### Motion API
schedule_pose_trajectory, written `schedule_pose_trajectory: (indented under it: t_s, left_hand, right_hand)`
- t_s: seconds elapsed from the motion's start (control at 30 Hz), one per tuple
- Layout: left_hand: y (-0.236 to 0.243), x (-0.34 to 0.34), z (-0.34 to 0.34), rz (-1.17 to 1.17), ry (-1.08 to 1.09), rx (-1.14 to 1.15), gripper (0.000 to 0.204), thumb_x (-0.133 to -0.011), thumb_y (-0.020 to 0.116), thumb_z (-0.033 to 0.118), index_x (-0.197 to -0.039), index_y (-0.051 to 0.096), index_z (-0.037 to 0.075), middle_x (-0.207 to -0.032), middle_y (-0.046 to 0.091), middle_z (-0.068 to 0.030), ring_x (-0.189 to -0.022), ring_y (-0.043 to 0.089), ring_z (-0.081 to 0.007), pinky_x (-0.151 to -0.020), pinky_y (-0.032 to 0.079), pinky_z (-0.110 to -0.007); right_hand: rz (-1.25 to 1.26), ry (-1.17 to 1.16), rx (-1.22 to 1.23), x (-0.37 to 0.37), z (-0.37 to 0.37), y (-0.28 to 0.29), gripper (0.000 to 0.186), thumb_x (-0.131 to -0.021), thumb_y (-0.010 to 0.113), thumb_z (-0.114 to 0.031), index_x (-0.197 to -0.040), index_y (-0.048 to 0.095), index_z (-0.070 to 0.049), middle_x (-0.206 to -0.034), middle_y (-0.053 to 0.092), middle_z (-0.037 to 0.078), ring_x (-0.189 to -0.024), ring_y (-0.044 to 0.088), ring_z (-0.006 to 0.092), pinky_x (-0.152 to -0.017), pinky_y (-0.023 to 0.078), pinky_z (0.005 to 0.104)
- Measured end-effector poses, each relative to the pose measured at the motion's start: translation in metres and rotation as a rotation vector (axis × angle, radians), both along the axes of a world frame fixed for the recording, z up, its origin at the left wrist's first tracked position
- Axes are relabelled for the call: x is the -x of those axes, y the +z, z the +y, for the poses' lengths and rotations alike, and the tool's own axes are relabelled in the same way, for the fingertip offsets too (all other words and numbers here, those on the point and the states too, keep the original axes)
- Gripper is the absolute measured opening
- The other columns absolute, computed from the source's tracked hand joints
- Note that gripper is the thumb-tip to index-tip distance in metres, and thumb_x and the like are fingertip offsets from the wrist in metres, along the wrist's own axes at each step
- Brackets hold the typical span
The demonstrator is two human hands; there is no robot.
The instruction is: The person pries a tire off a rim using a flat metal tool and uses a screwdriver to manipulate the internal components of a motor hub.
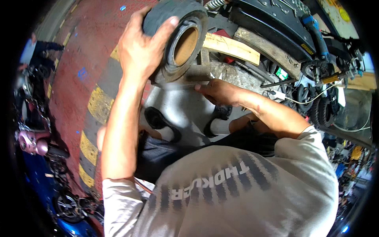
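Observation:
My left hand [144, 47] grips a thick black rubber tyre [167, 15] from its left side, fingers over the top and thumb along the upper sidewall. The tyre stands tilted, and its round opening shows a brown inner wall. Lower right of it, my right hand [221, 91] is closed, thumb forward, on a long thin grey tool [177, 85]. Motion blurs this tool, so its kind is unclear. It lies across the tyre's near lower side; whether it touches the rubber I cannot tell. A worn brown block [197, 73] sits just under the tyre.
Wooden planks [233, 48] lie right of the tyre, beside a black case [272, 27] with metal tools on top. A blue power tool [316, 35] rests at the case's right end. A yellow-and-black kerb strip [98, 104] runs along my left; motorbikes stand beyond it.

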State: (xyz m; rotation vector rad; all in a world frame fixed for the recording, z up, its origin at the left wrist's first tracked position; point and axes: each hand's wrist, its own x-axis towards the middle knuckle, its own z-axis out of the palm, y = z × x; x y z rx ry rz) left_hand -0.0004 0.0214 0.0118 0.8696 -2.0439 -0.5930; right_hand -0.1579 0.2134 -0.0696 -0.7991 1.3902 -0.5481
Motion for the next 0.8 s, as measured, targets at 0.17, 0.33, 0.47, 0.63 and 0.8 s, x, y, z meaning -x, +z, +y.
schedule_pose_trajectory:
  t_s: [0.17,0.33,0.47,0.63,0.8]
  left_hand:
    - [0.012,0.008,0.018,-0.014,0.023,0.089,0.066,-0.091,0.080,0.046,-0.133,0.063,-0.001,-0.123,0.071,-0.0259,-0.117,0.070,-0.0393,-0.102,0.054,-0.047]
    - [0.017,-0.004,0.014,-0.156,0.066,-0.007,0.081,-0.091,0.073,0.059,-0.145,0.055,0.001,-0.132,0.066,-0.0267,-0.126,0.064,-0.0407,-0.106,0.051,-0.054]
    - [-0.002,-0.003,0.002,-0.143,0.130,0.024,0.083,-0.087,0.072,0.072,-0.138,0.063,0.007,-0.124,0.067,-0.0233,-0.116,0.069,-0.0392,-0.093,0.057,-0.055]
    - [0.013,-0.008,0.015,-0.197,-0.003,-0.133,0.078,-0.090,0.076,0.060,-0.138,0.059,0.001,-0.121,0.063,-0.0233,-0.116,0.064,-0.0377,-0.092,0.053,-0.051]
    - [0.014,-0.017,0.010,-0.089,-0.080,-0.227,0.071,-0.088,0.081,0.050,-0.134,0.061,-0.001,-0.123,0.063,-0.0255,-0.120,0.061,-0.0394,-0.092,0.053,-0.050]
  right_hand:
    - [0.236,-0.044,0.178,-0.018,0.003,-0.028,0.073,-0.113,0.051,-0.053,-0.053,0.051,-0.012,-0.048,0.040,-0.002,-0.045,0.031,0.0111,-0.047,0.029,0.0321]
    - [-0.049,-0.139,0.013,-0.080,-0.038,-0.033,0.068,-0.114,0.050,-0.051,-0.055,0.046,-0.016,-0.049,0.038,-0.003,-0.043,0.029,0.0100,-0.042,0.021,0.0294]
    - [-0.003,-0.154,-0.036,-0.133,-0.077,-0.048,0.041,-0.109,0.058,-0.053,-0.107,0.064,-0.013,-0.074,0.057,0.001,-0.050,0.038,0.0114,-0.044,0.028,0.0290]
    - [-0.042,-0.211,-0.102,-0.169,-0.141,-0.088,0.059,-0.107,0.048,-0.068,-0.091,0.068,-0.015,-0.067,0.057,-0.001,-0.052,0.044,0.0155,-0.050,0.034,0.0325]
    - [-0.168,-0.146,0.016,-0.198,-0.193,-0.085,0.069,-0.109,0.033,-0.069,-0.078,0.059,-0.012,-0.058,0.051,0.005,-0.045,0.040,0.0166,-0.044,0.028,0.0311]
